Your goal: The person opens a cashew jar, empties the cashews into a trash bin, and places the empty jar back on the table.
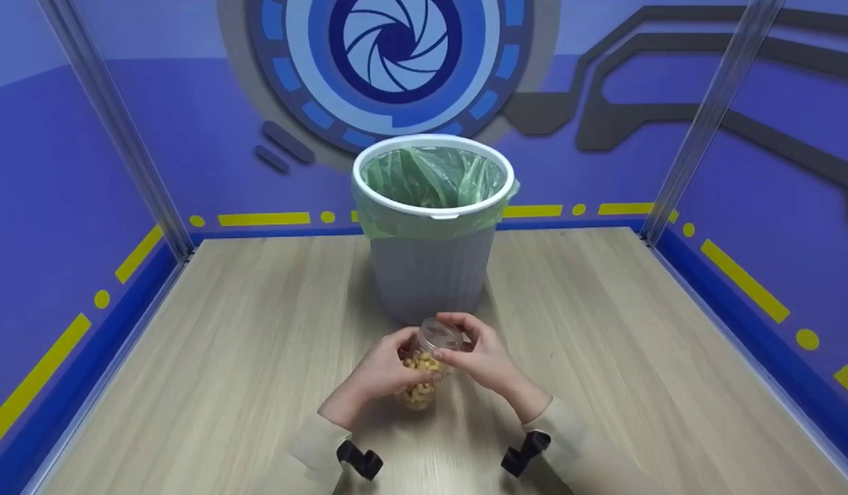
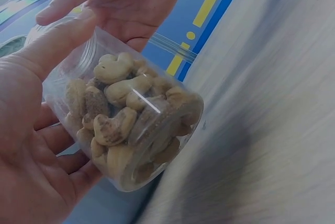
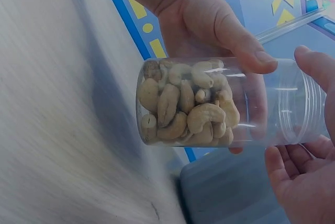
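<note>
A clear plastic jar (image 1: 417, 394) of cashews is held tilted between both hands, low in front of the bin. My left hand (image 1: 388, 364) grips its body, the thumb across the near side and the fingers behind. My right hand (image 1: 484, 354) curls round the top end, thumb and fingers on opposite sides of the clear lid (image 1: 440, 333). In the right wrist view the cashews (image 3: 183, 103) fill the bottom part of the jar, and ribbed threads (image 3: 304, 109) show at its neck. The jar's base (image 2: 162, 150) points toward the tabletop in the left wrist view.
A grey bin (image 1: 430, 275) with a white rim and a green liner bag (image 1: 424, 172) stands just beyond the hands on the wooden table (image 1: 258, 330). Blue printed panels (image 1: 155, 137) and metal corner posts (image 1: 699, 130) enclose the table at the back and sides.
</note>
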`<action>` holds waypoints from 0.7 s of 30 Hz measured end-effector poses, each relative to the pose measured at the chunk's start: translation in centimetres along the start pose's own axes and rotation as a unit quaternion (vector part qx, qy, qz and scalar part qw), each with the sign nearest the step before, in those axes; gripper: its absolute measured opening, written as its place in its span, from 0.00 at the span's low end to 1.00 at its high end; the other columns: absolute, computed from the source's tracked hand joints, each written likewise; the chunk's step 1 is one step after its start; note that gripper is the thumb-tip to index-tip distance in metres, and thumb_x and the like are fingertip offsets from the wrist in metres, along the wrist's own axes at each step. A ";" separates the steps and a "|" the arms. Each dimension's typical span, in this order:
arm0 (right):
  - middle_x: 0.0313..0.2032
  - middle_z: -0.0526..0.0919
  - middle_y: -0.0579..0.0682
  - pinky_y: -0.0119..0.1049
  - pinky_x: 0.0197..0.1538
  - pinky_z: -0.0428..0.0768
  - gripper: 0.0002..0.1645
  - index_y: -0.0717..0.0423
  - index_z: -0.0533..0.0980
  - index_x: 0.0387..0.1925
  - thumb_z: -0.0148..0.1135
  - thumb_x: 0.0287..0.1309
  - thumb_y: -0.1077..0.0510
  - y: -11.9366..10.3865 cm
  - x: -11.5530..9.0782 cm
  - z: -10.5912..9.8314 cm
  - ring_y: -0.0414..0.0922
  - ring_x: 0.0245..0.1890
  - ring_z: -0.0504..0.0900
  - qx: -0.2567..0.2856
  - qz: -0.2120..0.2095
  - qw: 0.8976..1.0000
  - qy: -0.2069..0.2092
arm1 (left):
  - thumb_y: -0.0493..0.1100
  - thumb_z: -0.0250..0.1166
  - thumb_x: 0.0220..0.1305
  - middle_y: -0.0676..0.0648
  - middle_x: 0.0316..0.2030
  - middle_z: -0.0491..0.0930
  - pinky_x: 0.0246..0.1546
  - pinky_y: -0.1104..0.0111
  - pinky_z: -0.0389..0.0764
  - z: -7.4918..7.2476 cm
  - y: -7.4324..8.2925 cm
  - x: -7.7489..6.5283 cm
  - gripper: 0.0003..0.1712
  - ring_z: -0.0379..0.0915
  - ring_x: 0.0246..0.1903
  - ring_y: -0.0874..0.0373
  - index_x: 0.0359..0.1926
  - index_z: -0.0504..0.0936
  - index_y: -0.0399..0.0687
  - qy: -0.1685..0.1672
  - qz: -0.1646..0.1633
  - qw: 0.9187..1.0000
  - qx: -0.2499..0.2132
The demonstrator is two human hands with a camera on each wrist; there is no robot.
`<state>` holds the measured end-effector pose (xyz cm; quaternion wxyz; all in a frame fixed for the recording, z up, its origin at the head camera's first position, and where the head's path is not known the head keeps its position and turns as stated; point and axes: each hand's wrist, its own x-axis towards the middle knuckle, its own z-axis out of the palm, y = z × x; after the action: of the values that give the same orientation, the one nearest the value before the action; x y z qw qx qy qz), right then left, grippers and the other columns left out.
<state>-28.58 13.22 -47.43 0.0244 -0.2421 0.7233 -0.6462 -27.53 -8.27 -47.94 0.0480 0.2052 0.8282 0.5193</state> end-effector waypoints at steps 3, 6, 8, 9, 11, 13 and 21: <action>0.64 0.74 0.69 0.29 0.56 0.80 0.37 0.71 0.69 0.66 0.73 0.59 0.62 0.1 0.0 -0.2 0.41 0.58 0.77 -0.006 -0.005 1.000 -0.012 | 0.50 0.80 0.53 0.46 0.52 0.84 0.47 0.60 0.80 0.0 -0.1 0.0 0.40 0.78 0.46 0.56 0.65 0.76 0.43 -0.002 0.002 1.000 0.006; 0.67 0.73 0.69 0.29 0.58 0.79 0.38 0.72 0.67 0.68 0.71 0.61 0.62 0.1 0.0 -0.3 0.45 0.63 0.77 -0.011 -0.010 1.000 -0.025 | 0.50 0.80 0.54 0.45 0.53 0.84 0.48 0.60 0.80 0.0 -0.1 0.0 0.40 0.78 0.47 0.56 0.65 0.76 0.43 -0.002 0.002 1.000 0.007; 0.68 0.71 0.70 0.30 0.60 0.79 0.40 0.73 0.65 0.70 0.70 0.62 0.62 0.0 0.0 -0.3 0.52 0.66 0.75 -0.007 -0.012 0.999 -0.034 | 0.50 0.80 0.54 0.45 0.53 0.84 0.48 0.61 0.80 0.0 -0.1 0.0 0.39 0.78 0.47 0.56 0.65 0.76 0.43 -0.001 0.001 1.000 0.007; 0.69 0.70 0.70 0.30 0.60 0.79 0.41 0.73 0.63 0.71 0.70 0.62 0.62 -0.1 0.0 -0.3 0.55 0.67 0.73 -0.003 -0.011 0.999 -0.036 | 0.49 0.80 0.54 0.45 0.53 0.84 0.48 0.61 0.80 0.0 -0.1 0.0 0.39 0.78 0.47 0.56 0.65 0.76 0.43 0.000 0.001 1.000 0.007; 0.69 0.69 0.71 0.30 0.60 0.79 0.44 0.74 0.61 0.72 0.71 0.62 0.60 -0.1 -0.1 -0.3 0.59 0.68 0.72 0.002 -0.009 0.999 -0.037 | 0.49 0.80 0.54 0.45 0.53 0.84 0.48 0.61 0.81 0.0 -0.1 0.0 0.39 0.78 0.47 0.56 0.65 0.77 0.43 0.002 0.001 1.000 0.006; 0.67 0.70 0.71 0.30 0.59 0.79 0.45 0.74 0.62 0.71 0.72 0.61 0.59 -0.1 0.0 -0.3 0.59 0.66 0.73 0.001 -0.002 1.000 -0.028 | 0.49 0.80 0.54 0.45 0.53 0.84 0.47 0.61 0.81 0.0 -0.2 0.0 0.39 0.78 0.46 0.55 0.65 0.77 0.43 0.003 0.001 1.000 0.006; 0.57 0.76 0.69 0.28 0.53 0.79 0.36 0.73 0.69 0.61 0.75 0.56 0.62 -0.1 0.0 0.0 0.41 0.53 0.77 -0.005 0.010 1.000 0.013 | 0.49 0.80 0.53 0.43 0.53 0.84 0.48 0.58 0.81 0.0 -0.2 0.1 0.40 0.78 0.46 0.54 0.65 0.76 0.41 0.004 0.002 1.000 0.014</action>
<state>-28.56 13.16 -47.36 0.0197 -0.2267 0.7291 -0.6455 -27.70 -8.34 -48.07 0.0408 0.2056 0.8349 0.5089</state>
